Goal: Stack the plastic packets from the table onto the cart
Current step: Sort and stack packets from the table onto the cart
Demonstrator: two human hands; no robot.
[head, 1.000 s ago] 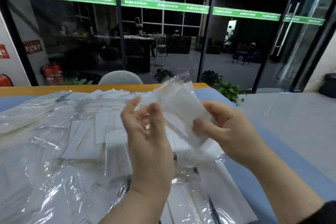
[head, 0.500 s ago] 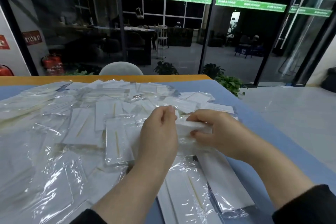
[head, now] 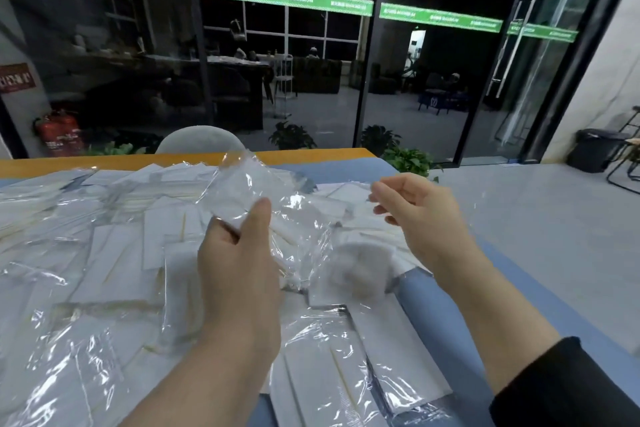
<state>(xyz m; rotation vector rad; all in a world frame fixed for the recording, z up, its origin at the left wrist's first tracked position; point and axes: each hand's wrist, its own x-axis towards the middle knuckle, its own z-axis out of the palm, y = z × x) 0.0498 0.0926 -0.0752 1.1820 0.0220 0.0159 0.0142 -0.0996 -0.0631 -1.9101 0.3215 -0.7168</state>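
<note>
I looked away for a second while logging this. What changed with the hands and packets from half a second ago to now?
The left hand has risen off the pile, lifting a clear packet in its grip. The right hand let go, moved right and now hovers with fingers loosely curled, holding nothing. The heap of packets on the blue table looks unchanged.
</note>
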